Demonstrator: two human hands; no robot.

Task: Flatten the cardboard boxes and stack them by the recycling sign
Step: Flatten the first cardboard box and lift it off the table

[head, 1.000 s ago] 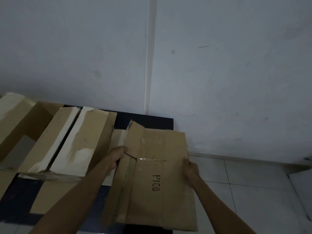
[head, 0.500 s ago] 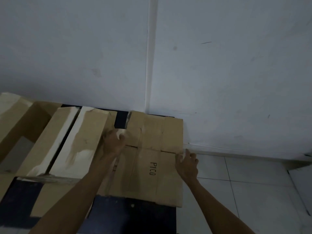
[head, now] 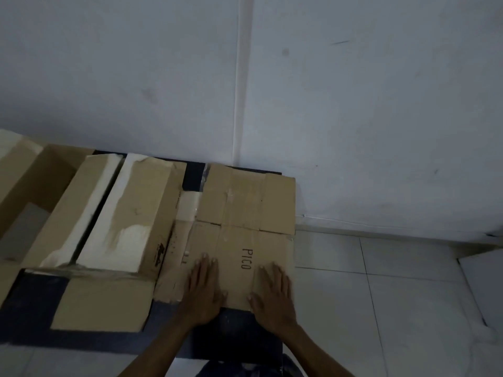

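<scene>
Left hand (head: 202, 291) and right hand (head: 272, 292) press flat-fingered on flattened box (head: 245, 227).

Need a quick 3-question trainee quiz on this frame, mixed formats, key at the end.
1. True or false: the left hand and right hand press flat on the flattened box.
2. What word is printed on that cardboard?
3. The still-unflattened box stands: A) to the left of the flattened one, B) on the white tiled floor, C) on top of the flattened one.

Key: 1 true; 2 PICO; 3 A.
</scene>
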